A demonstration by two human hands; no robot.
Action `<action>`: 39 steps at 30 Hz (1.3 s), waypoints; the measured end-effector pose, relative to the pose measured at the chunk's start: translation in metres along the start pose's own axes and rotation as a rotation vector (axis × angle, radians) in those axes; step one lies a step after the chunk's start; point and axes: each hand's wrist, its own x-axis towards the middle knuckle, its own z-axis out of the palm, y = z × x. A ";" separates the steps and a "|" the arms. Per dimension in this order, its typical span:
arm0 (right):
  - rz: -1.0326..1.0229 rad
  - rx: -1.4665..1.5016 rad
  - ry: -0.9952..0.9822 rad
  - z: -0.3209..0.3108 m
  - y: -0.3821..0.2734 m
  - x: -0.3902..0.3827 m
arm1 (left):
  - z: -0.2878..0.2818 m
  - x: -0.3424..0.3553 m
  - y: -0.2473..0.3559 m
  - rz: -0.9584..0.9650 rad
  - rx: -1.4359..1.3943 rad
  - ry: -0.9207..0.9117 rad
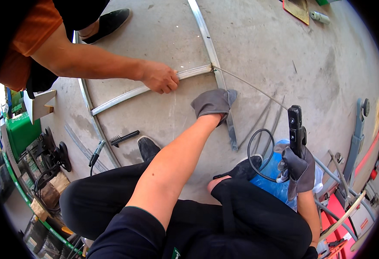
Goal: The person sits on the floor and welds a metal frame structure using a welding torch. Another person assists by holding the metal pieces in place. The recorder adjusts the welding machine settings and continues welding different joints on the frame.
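Note:
A metal frame of silvery bars lies on the concrete floor. My left hand (212, 104), in a dark grey glove, is closed round the right long bar (203, 31) just below where the crossbar (124, 97) meets it. In my gloved right hand (299, 167) is a black electrode holder (296, 125), held upright with its cable looping beside it. From its top a thin welding rod (251, 86) slants left, its tip at the joint of crossbar and long bar. A co-worker's bare hand (160, 77) rests on the crossbar, left of the joint.
A wire brush (124, 138) and a clamp with a cable (97, 153) lie by the left long bar (98, 129). Several thin rods (263, 123) are right of my left hand. Blue plastic (267, 185) lies below my right hand. A green bin (23, 133) stands at left.

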 end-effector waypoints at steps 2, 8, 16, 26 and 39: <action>0.016 -0.029 0.000 0.000 0.003 -0.002 | 0.001 0.001 -0.001 -0.008 -0.007 0.001; 0.094 -0.045 0.017 0.002 -0.002 -0.009 | -0.001 -0.001 0.001 0.004 0.005 0.002; -0.057 0.022 -0.047 -0.015 0.017 -0.008 | -0.010 -0.004 0.006 -0.037 0.015 -0.035; -0.059 -0.138 0.041 -0.008 0.018 -0.009 | -0.009 -0.006 0.005 -0.015 0.001 -0.047; 0.051 -0.195 0.022 -0.004 0.004 -0.011 | -0.008 -0.020 0.016 -0.024 0.126 0.149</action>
